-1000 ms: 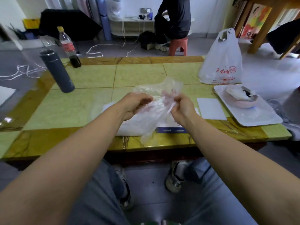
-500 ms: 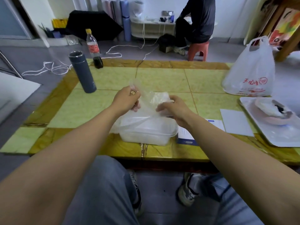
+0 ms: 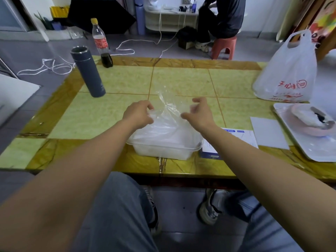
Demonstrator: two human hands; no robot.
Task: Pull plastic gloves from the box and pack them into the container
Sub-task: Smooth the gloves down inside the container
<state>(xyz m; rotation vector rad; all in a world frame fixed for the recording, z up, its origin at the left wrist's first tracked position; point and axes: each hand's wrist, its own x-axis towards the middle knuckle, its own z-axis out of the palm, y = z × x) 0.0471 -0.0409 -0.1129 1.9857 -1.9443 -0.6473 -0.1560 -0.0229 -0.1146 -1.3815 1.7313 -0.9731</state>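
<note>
Glove (image 3: 168, 108) sits w/ its lower part in the tub (image 3: 164, 144), a clear tail sticking up above the rim and leaning away from the person. Long axis roughly up-and-away, near vertical. Tub is at the near edge of the worktop (image 3: 116, 84), dead centre btwn the two arms.

L hand (image 3: 139, 113) is at the tub's far-left corner, fingers curled down onto the film, touching it; looks like a loose pinch/press, not a firm grip. R hand (image 3: 199, 111) is just right of the upright tail, fingers spread and slack, holding nothing; slightly blurred, so whether a fingertip brushes the film I can't tell. Both hands about equally near the tail; L is the one in contact.

Judgement: next move is prob. pushing the tail down into the tub. Tail lies btwn the hands, so either can sweep inward and down. Film is light and springy, likely to pop back up unless pressed flat.

Box (image 3: 211, 151) lies flat just right of the tub, touching or nearly so, mostly hidden under the R forearm; R hand is the nearer one for the next pull.

Room: open worktop beyond and left of the tub. Flask (image 3: 88, 71) well apart, far left. Paper (image 3: 269, 131) and tray (image 3: 309, 148) to the right, past the box. Tub close to the near edge, so a push towards the body risks sliding it off.
</note>
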